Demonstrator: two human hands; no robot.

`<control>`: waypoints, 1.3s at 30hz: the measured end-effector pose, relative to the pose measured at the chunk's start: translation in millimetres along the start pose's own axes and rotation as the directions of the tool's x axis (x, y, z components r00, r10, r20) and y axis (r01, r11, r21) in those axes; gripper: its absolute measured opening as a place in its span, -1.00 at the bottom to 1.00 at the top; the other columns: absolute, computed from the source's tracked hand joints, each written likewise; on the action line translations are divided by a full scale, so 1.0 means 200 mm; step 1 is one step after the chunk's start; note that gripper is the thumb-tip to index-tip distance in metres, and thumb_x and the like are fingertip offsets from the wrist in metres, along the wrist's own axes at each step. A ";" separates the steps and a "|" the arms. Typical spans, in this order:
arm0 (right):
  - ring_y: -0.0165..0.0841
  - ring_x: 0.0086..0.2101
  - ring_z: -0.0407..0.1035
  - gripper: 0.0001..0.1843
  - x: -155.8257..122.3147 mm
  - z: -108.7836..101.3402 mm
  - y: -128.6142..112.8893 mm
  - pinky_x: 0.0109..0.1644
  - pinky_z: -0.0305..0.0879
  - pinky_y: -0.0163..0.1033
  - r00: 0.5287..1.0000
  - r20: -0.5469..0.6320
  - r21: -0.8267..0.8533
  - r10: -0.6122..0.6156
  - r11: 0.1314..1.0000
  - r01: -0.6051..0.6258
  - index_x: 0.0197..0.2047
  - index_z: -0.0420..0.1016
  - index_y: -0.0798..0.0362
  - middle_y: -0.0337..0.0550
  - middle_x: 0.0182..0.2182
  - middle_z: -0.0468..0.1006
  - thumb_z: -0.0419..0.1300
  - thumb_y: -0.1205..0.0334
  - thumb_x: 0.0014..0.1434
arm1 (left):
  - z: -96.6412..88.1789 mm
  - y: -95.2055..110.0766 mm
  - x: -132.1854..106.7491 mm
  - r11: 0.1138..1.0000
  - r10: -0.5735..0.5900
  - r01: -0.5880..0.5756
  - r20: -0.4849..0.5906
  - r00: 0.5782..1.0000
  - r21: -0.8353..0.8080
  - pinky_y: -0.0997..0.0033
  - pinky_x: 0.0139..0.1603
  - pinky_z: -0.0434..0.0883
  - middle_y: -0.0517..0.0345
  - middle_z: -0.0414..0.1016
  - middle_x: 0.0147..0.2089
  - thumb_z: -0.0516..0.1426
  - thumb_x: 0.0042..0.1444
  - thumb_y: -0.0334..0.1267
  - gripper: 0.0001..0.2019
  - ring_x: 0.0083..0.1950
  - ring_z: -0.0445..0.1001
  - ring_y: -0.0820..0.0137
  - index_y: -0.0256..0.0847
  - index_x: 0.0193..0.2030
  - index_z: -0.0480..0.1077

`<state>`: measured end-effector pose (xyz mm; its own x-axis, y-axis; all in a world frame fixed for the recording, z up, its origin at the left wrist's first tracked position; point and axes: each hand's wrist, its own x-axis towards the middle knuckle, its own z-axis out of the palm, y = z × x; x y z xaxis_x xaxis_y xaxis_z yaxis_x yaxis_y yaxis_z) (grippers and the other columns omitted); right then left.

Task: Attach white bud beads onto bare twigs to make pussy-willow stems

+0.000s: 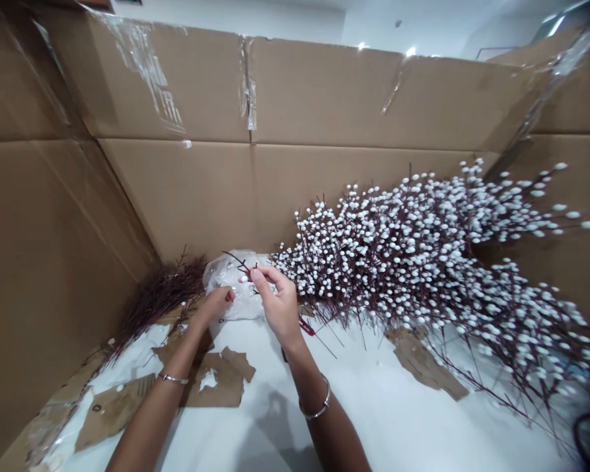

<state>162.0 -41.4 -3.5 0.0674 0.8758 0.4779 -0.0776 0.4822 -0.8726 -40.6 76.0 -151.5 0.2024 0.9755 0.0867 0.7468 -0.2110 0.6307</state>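
Note:
My right hand (276, 300) is closed in a pinch on a thin dark twig (236, 260), with a small white bud at the fingertips. My left hand (215, 304) is curled just left of it, against a clear plastic bag of white buds (226, 278); what its fingers hold is hidden. A bare bundle of dark twigs (160, 298) lies to the left. A big heap of twigs covered in white buds (423, 255) lies to the right.
Tall cardboard walls (324, 105) enclose the white table (388, 406) on the left, back and right. Torn cardboard scraps (216, 380) lie on the table, another scrap (425, 364) under the heap. A red-handled tool (305, 326) lies partly behind my right wrist.

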 end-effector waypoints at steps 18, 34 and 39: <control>-0.27 -0.12 0.43 -0.76 -0.04 0.09 0.03 0.08 0.25 -0.14 0.976 0.217 -0.081 -0.010 0.996 0.028 -0.20 0.63 -0.03 -0.15 -0.21 0.62 0.13 0.13 0.29 | -0.43 0.66 -0.35 0.303 -0.116 -0.149 -0.191 0.975 -0.941 0.59 -0.45 0.44 0.14 0.58 -0.39 0.46 -0.34 -0.29 -0.69 -0.45 0.49 0.50 -0.26 -0.38 0.56; -0.27 -0.11 0.40 -0.74 -0.04 0.08 0.02 0.08 0.25 -0.16 0.967 0.250 -0.025 0.046 0.999 -0.041 -0.27 0.62 0.03 -0.12 -0.25 0.58 0.14 0.10 0.26 | -0.44 0.74 -0.41 0.257 -0.142 -0.172 -0.214 0.967 -0.951 0.60 -0.43 0.46 0.13 0.62 -0.37 0.47 -0.32 -0.31 -0.71 -0.44 0.52 0.51 -0.28 -0.42 0.53; -0.27 -0.08 0.39 -0.73 -0.04 0.08 0.02 0.11 0.25 -0.16 0.960 0.272 -0.001 0.058 0.998 -0.060 -0.26 0.63 0.02 -0.12 -0.24 0.59 0.14 0.09 0.27 | -0.43 0.72 -0.41 0.366 -0.123 -0.215 -0.276 0.953 -0.906 0.52 -0.39 0.48 0.11 0.62 -0.35 0.45 -0.27 -0.26 -0.72 -0.41 0.53 0.45 -0.26 -0.40 0.53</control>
<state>146.1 -46.8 -8.5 -0.2108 0.8750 0.4358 -0.0805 0.4287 -0.8998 -5.4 -29.4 -1.4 -0.0734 0.9732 0.2180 -0.3441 -0.2299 0.9104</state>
